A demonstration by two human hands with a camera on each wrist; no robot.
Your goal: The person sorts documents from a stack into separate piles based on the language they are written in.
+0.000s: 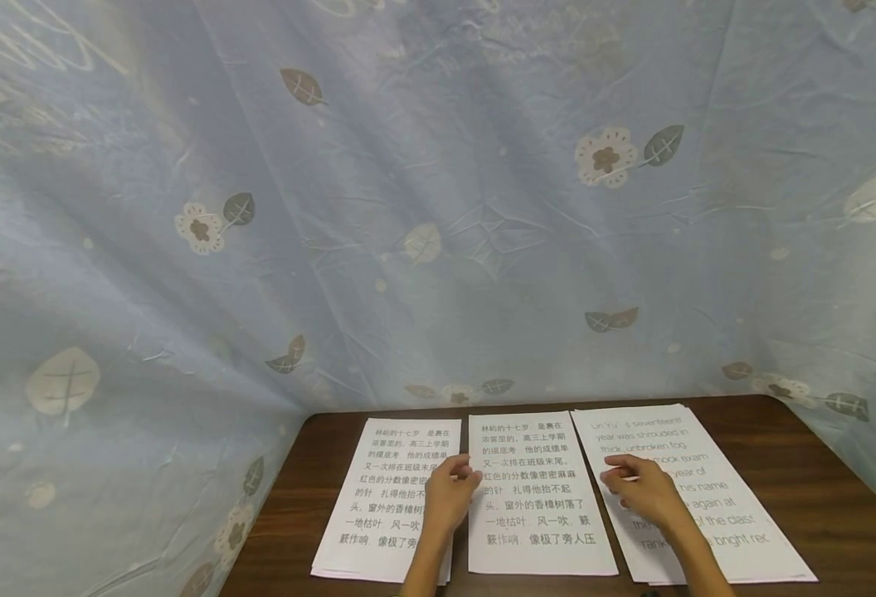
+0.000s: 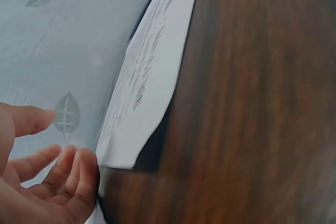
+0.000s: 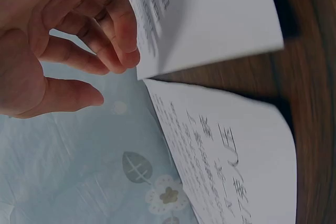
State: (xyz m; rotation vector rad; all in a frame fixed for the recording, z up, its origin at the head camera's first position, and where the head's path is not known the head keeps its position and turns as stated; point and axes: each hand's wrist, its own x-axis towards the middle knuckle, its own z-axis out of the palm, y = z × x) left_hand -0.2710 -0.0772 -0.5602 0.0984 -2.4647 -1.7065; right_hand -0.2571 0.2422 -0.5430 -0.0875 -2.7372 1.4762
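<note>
Three stacks of white printed paper lie side by side: a left stack (image 1: 393,477) and a middle stack (image 1: 531,497) with Chinese text, and a right stack (image 1: 744,506) with English text. My left hand (image 1: 449,496) hovers over the gap between the left and middle stacks, fingers loosely bent and holding nothing. Over the English pages is my right hand (image 1: 643,489), its fingers relaxed and thumb apart, also holding nothing. In the right wrist view, the English sheet (image 3: 220,19) and the Chinese sheet (image 3: 257,140) slightly lift at their near edges. The left hand (image 2: 47,177) overlaps a sheet's corner.
The papers lie on a dark brown wooden table (image 1: 281,514) with rounded far corners. A pale blue curtain (image 1: 483,315) with leaves and flowers hangs behind the table and along its left side.
</note>
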